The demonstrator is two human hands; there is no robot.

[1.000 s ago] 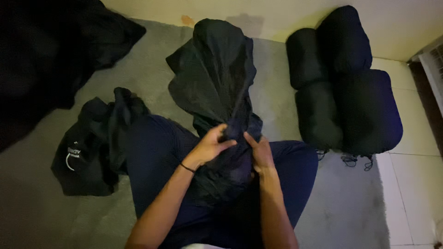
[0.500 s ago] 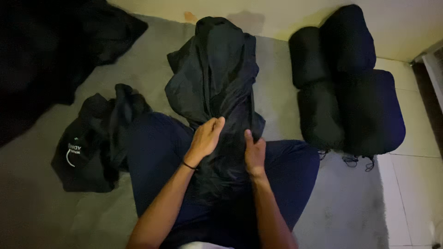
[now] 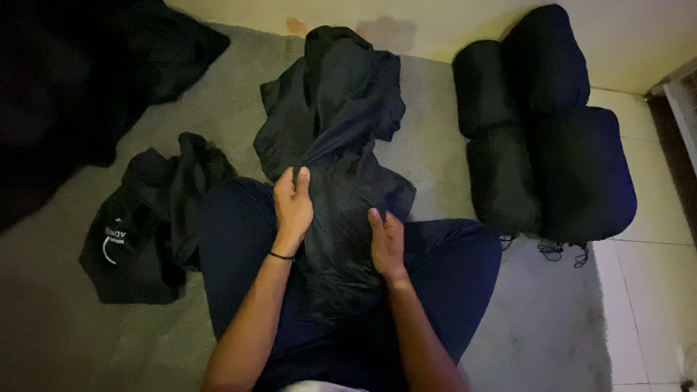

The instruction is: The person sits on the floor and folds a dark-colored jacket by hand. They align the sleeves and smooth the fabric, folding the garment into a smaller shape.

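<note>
Black nylon sleeping bag [image 3: 341, 145] on lap: left hand [image 3: 292, 207] pinching a fold, right hand [image 3: 387, 243] flat & open w/ nothing gripped, best pressing air out evenly.

Materials noted: cloth throughout, over a soft floor covering.
We find the dark jacket [image 3: 341, 138] a thin, faintly sheened synthetic cloth; the rug [image 3: 239, 123] grey, matt, short-piled; the stuffed bags [image 3: 552, 138] smooth dark fabric; the floor tiles [image 3: 646, 290] pale and smooth.
</note>
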